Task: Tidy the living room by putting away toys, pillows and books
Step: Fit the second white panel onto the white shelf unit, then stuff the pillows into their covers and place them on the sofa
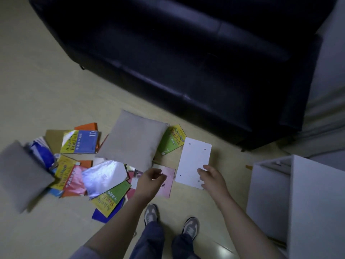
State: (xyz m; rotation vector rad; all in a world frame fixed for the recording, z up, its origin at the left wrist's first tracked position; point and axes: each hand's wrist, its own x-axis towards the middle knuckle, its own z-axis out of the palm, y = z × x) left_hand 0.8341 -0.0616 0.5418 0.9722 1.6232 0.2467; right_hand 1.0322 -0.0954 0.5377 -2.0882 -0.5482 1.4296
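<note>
Bare floor lies open left of the black sofa and near the shoes. Scattered books and a grey pillow cover the middle; a white cabinet closes the right side.

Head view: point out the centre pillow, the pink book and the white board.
centre pillow (132, 139), head view, middle of its top face.
pink book (169, 187), head view, lower right of its cover.
white board (195, 157), head view, middle of its face.

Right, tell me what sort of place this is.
Probably a home living room: a dark sofa, a grey pillow and textbooks scattered on the pale floor, with a white cabinet beside them.
</note>
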